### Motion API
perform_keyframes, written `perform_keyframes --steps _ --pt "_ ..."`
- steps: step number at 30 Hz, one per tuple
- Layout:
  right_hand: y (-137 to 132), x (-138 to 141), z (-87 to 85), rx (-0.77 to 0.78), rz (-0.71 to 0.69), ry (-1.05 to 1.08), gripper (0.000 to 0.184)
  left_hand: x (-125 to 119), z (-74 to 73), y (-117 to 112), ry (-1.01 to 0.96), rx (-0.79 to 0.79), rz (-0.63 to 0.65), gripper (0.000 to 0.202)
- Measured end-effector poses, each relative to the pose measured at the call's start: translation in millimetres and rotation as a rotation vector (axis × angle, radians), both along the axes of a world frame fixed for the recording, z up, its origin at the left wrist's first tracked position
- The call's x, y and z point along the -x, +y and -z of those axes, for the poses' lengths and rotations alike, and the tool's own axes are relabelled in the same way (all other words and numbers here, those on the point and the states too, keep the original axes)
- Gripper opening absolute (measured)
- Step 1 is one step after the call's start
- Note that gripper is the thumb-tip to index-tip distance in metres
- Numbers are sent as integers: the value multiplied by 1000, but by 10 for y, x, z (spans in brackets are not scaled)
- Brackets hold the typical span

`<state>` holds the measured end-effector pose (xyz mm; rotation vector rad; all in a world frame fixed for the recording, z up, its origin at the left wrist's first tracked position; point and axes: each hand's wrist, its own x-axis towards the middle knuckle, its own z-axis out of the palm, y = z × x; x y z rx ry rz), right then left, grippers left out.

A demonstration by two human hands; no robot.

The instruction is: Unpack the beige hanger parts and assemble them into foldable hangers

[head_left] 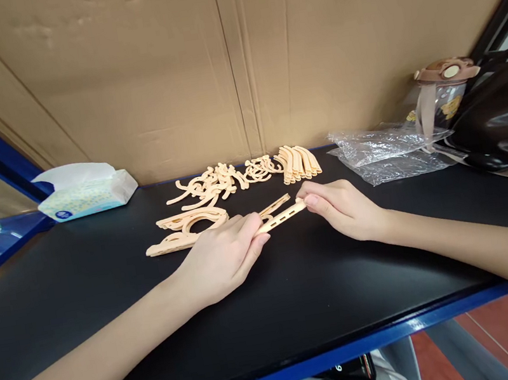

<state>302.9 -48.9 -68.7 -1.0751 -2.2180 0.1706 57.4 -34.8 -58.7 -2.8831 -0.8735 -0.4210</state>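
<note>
Between my hands, just above the black table, is a beige slotted plastic piece (282, 217) with a row of slots along its edge. My left hand (225, 252) grips its left end with closed fingers. At the right end, the thumb and fingers of my right hand (343, 208) pinch the tip. Part of the piece is hidden behind my left hand. Left of that hand lie beige frame pieces (175, 241) with a round opening. Behind are a heap of small curved beige parts (214, 183) and a row of beige curved bars (298, 162).
A tissue pack (85, 191) stands at the back left. Clear plastic bags (374, 155) lie at the right, beside a drinking bottle (446, 95) and a dark bag (506, 111). Cardboard (167, 69) rises behind the black table (339, 298), whose front edge is blue.
</note>
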Motion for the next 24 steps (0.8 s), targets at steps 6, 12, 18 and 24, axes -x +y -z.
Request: perform_keyframes --steps 6,12,18,24 --pt "-10 4 -20 2 21 -13 29 1 -1 -1 5 -19 6 26" --pt "-6 7 -29 -6 41 -38 31 7 3 7 20 -35 0 26" --pt "2 2 -41 6 37 -54 31 15 26 19 22 -65 7 26" --pt "10 17 -54 23 52 -103 31 17 39 42 21 -81 2 26"
